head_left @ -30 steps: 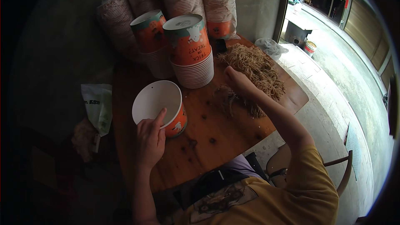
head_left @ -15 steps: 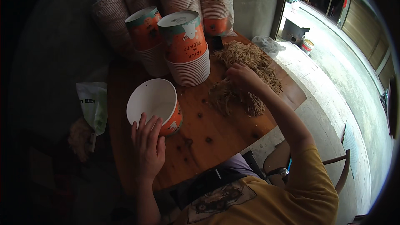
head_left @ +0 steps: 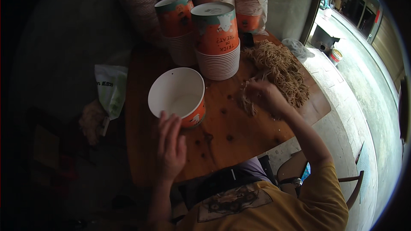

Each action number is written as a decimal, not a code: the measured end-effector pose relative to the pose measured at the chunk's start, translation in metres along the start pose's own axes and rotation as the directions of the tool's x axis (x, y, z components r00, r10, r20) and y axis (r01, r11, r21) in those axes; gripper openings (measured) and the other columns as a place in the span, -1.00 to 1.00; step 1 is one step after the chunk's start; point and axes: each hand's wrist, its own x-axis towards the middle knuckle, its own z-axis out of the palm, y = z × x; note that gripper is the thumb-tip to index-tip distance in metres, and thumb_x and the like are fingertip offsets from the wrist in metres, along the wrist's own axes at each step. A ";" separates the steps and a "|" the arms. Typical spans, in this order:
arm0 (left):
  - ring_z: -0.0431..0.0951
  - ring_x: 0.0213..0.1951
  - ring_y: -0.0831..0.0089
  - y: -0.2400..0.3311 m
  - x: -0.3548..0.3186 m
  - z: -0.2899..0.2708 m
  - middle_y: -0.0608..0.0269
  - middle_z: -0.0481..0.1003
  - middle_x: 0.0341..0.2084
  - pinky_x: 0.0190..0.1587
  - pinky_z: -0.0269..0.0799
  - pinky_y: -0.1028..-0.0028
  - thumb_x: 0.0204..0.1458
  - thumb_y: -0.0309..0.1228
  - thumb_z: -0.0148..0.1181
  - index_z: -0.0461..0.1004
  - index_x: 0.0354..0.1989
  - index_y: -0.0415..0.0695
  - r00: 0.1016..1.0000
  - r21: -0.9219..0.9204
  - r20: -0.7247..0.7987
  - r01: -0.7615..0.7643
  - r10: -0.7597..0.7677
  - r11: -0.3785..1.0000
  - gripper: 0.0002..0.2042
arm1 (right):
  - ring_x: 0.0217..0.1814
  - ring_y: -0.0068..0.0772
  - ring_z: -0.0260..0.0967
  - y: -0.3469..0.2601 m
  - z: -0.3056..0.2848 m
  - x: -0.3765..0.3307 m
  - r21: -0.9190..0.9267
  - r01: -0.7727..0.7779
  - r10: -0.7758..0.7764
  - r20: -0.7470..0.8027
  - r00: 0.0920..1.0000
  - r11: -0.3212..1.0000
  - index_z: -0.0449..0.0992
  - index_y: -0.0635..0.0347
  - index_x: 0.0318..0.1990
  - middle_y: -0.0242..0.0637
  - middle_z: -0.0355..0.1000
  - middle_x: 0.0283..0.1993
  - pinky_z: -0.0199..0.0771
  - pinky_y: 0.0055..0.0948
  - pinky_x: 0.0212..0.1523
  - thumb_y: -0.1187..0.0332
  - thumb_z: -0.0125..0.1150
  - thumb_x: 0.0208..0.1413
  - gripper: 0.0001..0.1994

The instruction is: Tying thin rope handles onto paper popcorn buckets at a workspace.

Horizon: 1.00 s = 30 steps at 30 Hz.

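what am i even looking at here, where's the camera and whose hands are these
There is no machine here: a person works with two bare hands. The camera is worn on that person's head and looks down, so the forearms come in from the lower edge and straight lines bend near the rim.

The surface is a brown wooden table. On it lies an open paper cup, white inside and orange outside. Behind it stand two stacks of orange cups, and to the right is a heap of tan stringy strands.

The left hand rests by the open cup, fingertips at its rim. The right hand pinches a small bunch of strands at the heap's edge. A white and green bag hangs off the table's left side.
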 end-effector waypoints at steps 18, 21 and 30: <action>0.31 -0.53 0.67 0.020 -0.032 -0.001 0.40 0.31 -0.60 -0.47 0.26 0.61 0.26 -0.35 -0.03 0.40 -0.22 -0.14 0.719 -0.527 0.626 0.676 -0.303 0.516 -0.86 | -0.35 -0.25 0.48 -0.078 -0.010 -0.024 0.293 -0.230 0.205 0.114 0.972 0.928 0.46 0.21 -0.35 -0.25 0.48 -0.38 0.47 -0.39 -0.35 0.46 0.16 0.07 -0.96; 0.47 -0.54 0.49 0.014 -0.026 0.008 0.23 0.41 -0.61 -0.49 0.32 0.49 0.22 -0.38 0.04 0.36 -0.32 -0.15 0.801 -0.412 0.427 0.586 -0.420 0.698 -0.88 | -0.13 -0.16 0.44 -0.075 0.003 -0.021 -0.076 -0.014 0.024 0.127 0.992 0.997 0.48 0.18 -0.23 -0.22 0.47 -0.22 0.47 -0.31 -0.21 0.43 0.19 0.06 -0.87; 0.55 -0.44 0.07 0.035 0.008 0.012 -0.03 0.46 -0.56 -0.47 0.41 0.17 0.13 -0.44 0.08 0.26 -0.25 -0.15 0.939 -0.071 0.343 0.055 -0.028 0.996 -0.87 | -0.15 -0.17 0.47 -0.133 0.049 -0.016 0.641 -0.167 0.044 0.204 0.978 0.749 0.41 0.29 -0.07 -0.09 0.47 -0.22 0.42 -0.36 -0.17 0.33 -0.01 0.26 -0.77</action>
